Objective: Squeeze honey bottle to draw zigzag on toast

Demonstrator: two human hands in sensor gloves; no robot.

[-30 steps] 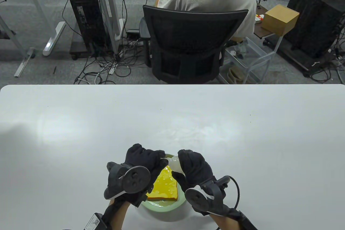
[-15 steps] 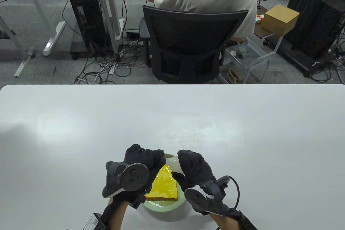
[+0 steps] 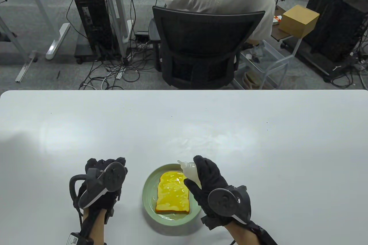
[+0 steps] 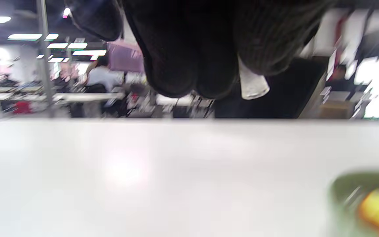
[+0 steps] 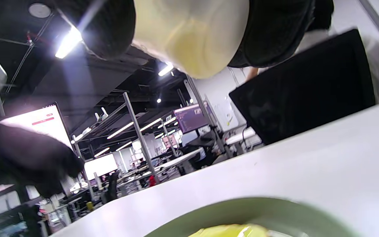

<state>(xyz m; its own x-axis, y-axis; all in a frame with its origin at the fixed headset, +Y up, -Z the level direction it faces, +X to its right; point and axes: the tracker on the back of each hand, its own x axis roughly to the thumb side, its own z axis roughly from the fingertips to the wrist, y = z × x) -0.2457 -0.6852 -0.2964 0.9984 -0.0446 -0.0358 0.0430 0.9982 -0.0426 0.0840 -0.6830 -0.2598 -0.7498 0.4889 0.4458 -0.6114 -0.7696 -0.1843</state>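
A slice of toast (image 3: 172, 196) with a glossy yellow coating lies on a green plate (image 3: 147, 196) near the table's front edge. My right hand (image 3: 201, 176) grips a soft pale honey bottle (image 3: 189, 170) tilted over the plate's far right rim, nozzle pointing up-left. In the right wrist view the bottle (image 5: 192, 33) fills the top, above the plate (image 5: 258, 207). My left hand (image 3: 99, 167) is over the table left of the plate, apart from it. In the left wrist view its fingers (image 4: 189, 65) hang bunched; a small white shape shows beside them, unclear what.
The white table (image 3: 258, 141) stretches wide to the far edge. Beyond it a person sits in a black office chair (image 3: 207, 52), back turned. The plate and toast show blurred at the left wrist view's lower right (image 4: 344, 194).
My left hand has left the bottle's nozzle and moved left, away from the plate. The toast is now uncovered. My right hand still holds the bottle in nearly the same place.
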